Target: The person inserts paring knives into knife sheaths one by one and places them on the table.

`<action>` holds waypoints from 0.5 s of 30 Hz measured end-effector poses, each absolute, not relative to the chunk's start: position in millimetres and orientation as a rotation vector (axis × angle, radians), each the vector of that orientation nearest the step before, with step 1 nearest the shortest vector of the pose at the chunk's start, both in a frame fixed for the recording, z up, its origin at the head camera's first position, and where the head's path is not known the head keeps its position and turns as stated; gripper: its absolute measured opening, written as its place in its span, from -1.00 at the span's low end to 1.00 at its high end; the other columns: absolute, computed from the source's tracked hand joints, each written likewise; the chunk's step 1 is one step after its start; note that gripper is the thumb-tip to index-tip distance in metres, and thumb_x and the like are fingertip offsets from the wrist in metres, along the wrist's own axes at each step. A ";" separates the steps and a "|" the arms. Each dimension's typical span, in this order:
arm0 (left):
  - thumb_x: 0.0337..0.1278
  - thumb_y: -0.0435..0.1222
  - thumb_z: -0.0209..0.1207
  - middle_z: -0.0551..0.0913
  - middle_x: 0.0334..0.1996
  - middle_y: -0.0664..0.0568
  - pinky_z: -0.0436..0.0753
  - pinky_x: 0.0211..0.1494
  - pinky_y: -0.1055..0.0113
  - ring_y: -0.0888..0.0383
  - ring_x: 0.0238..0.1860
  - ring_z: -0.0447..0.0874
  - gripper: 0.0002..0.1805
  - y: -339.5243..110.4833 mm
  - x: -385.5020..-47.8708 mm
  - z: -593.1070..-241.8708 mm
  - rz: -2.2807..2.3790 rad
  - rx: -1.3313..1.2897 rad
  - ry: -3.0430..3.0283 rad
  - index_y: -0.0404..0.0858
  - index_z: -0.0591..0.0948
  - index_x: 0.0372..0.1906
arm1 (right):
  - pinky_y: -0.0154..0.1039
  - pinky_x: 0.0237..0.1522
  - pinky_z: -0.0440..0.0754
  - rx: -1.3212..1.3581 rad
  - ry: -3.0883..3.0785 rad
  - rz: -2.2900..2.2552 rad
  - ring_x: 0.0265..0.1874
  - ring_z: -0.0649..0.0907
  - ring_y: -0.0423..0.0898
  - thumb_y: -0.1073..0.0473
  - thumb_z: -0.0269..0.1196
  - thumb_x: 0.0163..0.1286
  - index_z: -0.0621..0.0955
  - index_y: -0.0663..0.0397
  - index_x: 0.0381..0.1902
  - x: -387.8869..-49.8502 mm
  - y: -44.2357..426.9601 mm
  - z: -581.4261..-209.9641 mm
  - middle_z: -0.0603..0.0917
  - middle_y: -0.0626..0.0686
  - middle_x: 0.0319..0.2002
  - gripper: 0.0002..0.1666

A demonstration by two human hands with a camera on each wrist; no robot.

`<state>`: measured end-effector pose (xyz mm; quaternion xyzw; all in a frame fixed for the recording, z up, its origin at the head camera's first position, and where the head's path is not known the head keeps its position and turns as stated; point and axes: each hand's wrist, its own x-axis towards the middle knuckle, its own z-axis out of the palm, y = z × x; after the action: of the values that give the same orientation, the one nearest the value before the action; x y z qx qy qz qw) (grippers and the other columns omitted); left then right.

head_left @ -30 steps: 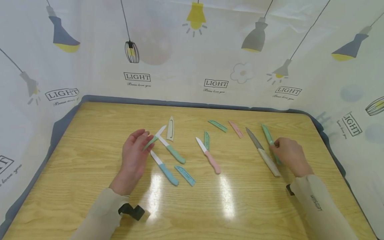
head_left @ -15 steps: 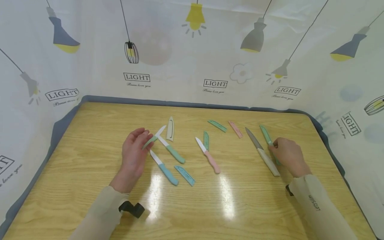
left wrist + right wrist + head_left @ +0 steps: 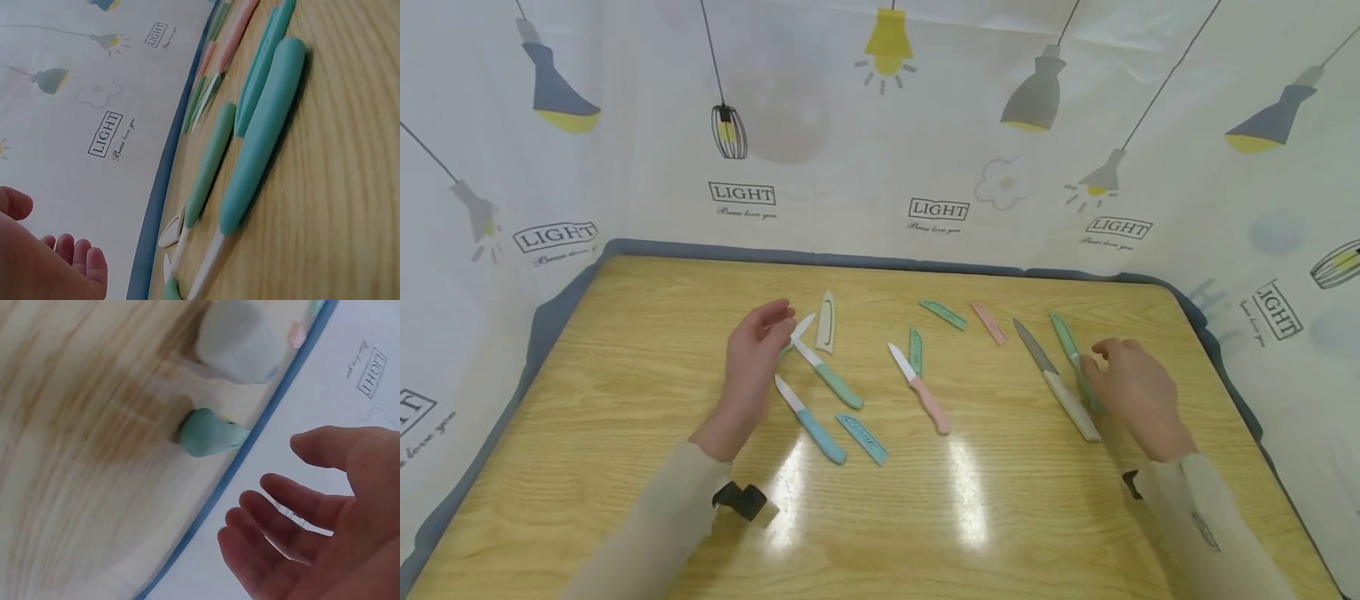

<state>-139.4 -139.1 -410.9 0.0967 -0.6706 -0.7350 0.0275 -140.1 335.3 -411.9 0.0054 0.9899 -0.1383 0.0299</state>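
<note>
In the head view my left hand (image 3: 751,371) hovers at the left over a small green-handled knife (image 3: 786,352), mostly hidden by it; its fingers, loosely bent in the left wrist view, hold nothing. A second green-handled knife (image 3: 838,387) crosses near that blade, and a blue-handled knife (image 3: 820,435) lies just below. At the right, my right hand (image 3: 1135,392) is above a green knife (image 3: 1088,390) whose blade end is in a green sheath (image 3: 1063,335). Its relaxed fingers are apart from the handle (image 3: 206,432) in the right wrist view. A large beige-handled knife (image 3: 1071,406) lies beside it.
On the wooden table (image 3: 1000,517) lie a pink-handled knife (image 3: 932,406), a cream sheath (image 3: 826,323), a blue sheath (image 3: 862,439), a pink sheath (image 3: 989,323) and two green sheaths (image 3: 944,315). A printed cloth (image 3: 850,225) stands behind the table's far edge.
My left hand has let go of the small green-handled knife and moved up and right. The right hand has released the sheathed green knife and shifted slightly right.
</note>
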 end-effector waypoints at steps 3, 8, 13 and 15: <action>0.53 -0.33 0.11 0.50 0.34 -0.23 0.46 0.47 0.06 -0.05 0.35 0.46 -0.50 -140.7 -147.9 -408.2 -2.122 0.189 -2.285 -0.37 0.41 0.45 | 0.27 -0.27 0.67 0.005 3.096 -0.444 -0.08 0.63 0.42 -0.03 0.11 0.60 0.55 0.43 0.22 -135.3 333.0 -409.5 0.52 0.52 0.14 -0.41; 0.53 -0.21 0.12 0.48 0.35 -0.25 0.48 0.45 -0.03 -0.17 0.38 0.43 -0.41 -139.2 -166.6 -406.9 -1.796 -0.041 -2.658 -0.38 0.34 0.50 | 0.30 -0.23 0.68 -0.020 3.109 -0.462 -0.02 0.63 0.41 -0.05 0.11 0.61 0.56 0.37 0.24 -129.0 323.4 -406.7 0.52 0.48 0.18 -0.42; 0.52 -0.11 0.12 0.38 0.46 -0.26 0.41 0.50 -0.08 -0.19 0.47 0.33 -0.31 -132.4 -184.2 -407.1 -1.469 -0.140 -2.906 -0.37 0.26 0.55 | 0.36 -0.17 0.65 -0.036 3.122 -0.481 0.08 0.59 0.43 -0.05 0.09 0.62 0.58 0.30 0.25 -123.5 312.2 -403.1 0.51 0.44 0.24 -0.45; 0.51 -0.09 0.11 0.31 0.51 -0.29 0.33 0.55 -0.11 -0.22 0.51 0.26 -0.27 -128.6 -189.4 -406.4 -1.356 -0.176 -2.973 -0.39 0.22 0.57 | 0.37 -0.17 0.65 -0.049 3.135 -0.482 0.08 0.59 0.43 -0.04 0.10 0.61 0.59 0.29 0.24 -121.4 308.6 -401.3 0.51 0.43 0.24 -0.47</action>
<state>-189.4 -128.6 -406.4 -0.0537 -0.9066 -0.4134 -0.0652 -121.4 308.6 -401.3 -0.0153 0.9881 -0.1521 -0.0151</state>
